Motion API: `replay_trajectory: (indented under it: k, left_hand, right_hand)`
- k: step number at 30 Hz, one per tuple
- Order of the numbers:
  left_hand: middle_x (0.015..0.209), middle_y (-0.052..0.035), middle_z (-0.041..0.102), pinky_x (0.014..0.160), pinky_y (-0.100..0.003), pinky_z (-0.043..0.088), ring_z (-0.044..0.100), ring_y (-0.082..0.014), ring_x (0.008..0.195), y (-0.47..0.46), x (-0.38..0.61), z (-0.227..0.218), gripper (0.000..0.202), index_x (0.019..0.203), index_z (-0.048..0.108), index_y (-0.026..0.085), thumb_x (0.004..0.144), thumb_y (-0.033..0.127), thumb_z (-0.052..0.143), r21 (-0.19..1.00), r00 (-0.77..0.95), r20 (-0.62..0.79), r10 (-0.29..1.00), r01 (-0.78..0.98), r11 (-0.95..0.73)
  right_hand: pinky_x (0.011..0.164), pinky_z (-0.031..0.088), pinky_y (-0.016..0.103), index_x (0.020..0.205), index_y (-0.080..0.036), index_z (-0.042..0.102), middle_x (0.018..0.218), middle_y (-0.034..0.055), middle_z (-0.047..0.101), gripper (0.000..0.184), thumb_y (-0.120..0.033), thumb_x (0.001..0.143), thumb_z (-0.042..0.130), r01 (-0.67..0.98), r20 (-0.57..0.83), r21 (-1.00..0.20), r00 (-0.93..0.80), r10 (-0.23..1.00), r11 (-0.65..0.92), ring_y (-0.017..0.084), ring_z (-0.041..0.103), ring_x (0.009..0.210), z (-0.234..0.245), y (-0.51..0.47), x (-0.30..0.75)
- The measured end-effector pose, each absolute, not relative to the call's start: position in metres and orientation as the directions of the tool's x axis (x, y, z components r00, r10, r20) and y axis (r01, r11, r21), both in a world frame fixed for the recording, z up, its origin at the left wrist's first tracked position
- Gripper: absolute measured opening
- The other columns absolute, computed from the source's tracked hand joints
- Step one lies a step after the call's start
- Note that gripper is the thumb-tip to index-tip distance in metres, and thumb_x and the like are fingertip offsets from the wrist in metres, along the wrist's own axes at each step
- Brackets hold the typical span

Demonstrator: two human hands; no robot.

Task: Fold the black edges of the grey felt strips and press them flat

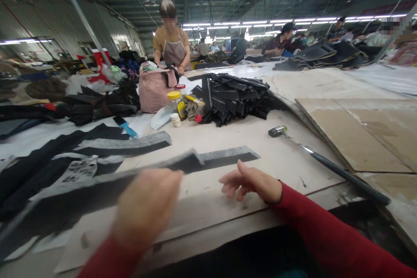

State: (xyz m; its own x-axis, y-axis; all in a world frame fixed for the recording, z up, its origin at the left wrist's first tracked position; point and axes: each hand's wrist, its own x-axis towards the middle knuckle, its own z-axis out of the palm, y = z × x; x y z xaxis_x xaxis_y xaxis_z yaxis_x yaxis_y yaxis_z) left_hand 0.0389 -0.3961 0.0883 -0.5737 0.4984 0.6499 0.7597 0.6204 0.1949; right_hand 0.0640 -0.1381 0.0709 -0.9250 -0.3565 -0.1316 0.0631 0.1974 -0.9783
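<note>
My left hand [145, 208], blurred by motion, is raised near the camera and grips a long black and grey felt strip [97, 189] that stretches from the lower left up to a tip near the table's middle. My right hand [249, 182] hovers over the cardboard-covered table [276, 160], fingers loosely curled downward, holding nothing. Another grey felt strip [228, 155] lies flat just beyond both hands.
A hammer [325, 163] lies to the right. A heap of black cut pieces [234, 95], a yellow-lidded jar [175, 102] and a pink bag [153, 89] sit farther back. More felt strips [130, 144] lie at left. A person in an apron [172, 41] works across the table.
</note>
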Motion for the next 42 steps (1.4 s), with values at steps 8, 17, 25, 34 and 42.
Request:
replay_trajectory:
  k: [8,17,25,34,42]
  left_hand:
    - [0.106,-0.0066,0.056,0.083,-0.036,0.043,0.051,-0.0211,0.096,-0.323,0.069,0.056,0.034,0.107,0.051,0.022,0.076,0.037,0.052,0.094,-0.498,0.372,0.783,0.860,0.502]
    - [0.094,-0.0021,0.061,0.076,-0.032,0.043,0.054,-0.0226,0.086,-0.404,-0.005,0.111,0.039,0.106,0.056,0.027,0.067,0.034,0.056,0.593,-0.856,-0.076,0.512,0.374,0.713]
    - [0.067,0.0026,0.049,0.059,-0.024,0.040,0.051,-0.0126,0.064,-0.399,-0.049,0.080,0.049,0.111,0.048,0.017,0.067,0.035,0.056,0.887,-0.892,-0.060,0.447,0.158,0.434]
    - [0.062,0.0045,0.049,0.056,-0.023,0.036,0.047,-0.0104,0.057,-0.407,-0.058,0.053,0.046,0.107,0.048,0.013,0.066,0.034,0.056,0.855,-0.902,-0.089,0.422,0.148,0.496]
    - [0.059,0.0054,0.049,0.050,-0.021,0.033,0.045,-0.0102,0.052,-0.404,-0.058,0.050,0.048,0.106,0.048,0.013,0.064,0.036,0.057,0.822,-0.912,-0.092,0.401,0.158,0.547]
  right_hand:
    - [0.042,0.036,0.017,0.066,-0.015,0.051,0.049,-0.0046,0.047,0.020,-0.033,0.073,0.050,0.082,-0.245,-0.899,-0.909,-0.338,0.430,0.006,0.044,0.044,0.053,-0.131,0.076]
    - [0.050,0.041,0.022,0.069,-0.016,0.053,0.059,-0.0010,0.051,0.023,-0.038,0.072,0.048,-0.054,-0.019,-0.903,-0.986,-0.166,0.426,0.010,0.048,0.052,0.076,-0.071,0.065]
    - [0.052,0.038,0.023,0.067,-0.016,0.052,0.058,-0.0011,0.050,0.034,-0.050,0.072,0.045,-0.097,0.137,-0.829,-0.990,0.031,0.551,0.011,0.046,0.054,0.058,-0.056,0.024]
    - [0.055,0.037,0.024,0.068,-0.018,0.055,0.062,0.0003,0.055,0.029,-0.044,0.073,0.045,-0.036,0.211,-0.538,-0.973,0.093,0.842,0.013,0.049,0.058,0.036,-0.062,0.020]
    - [0.053,0.035,0.024,0.068,-0.018,0.056,0.061,0.0003,0.054,0.028,-0.043,0.075,0.043,-0.026,0.188,-0.437,-0.980,0.062,0.899,0.013,0.049,0.056,0.037,-0.063,0.018]
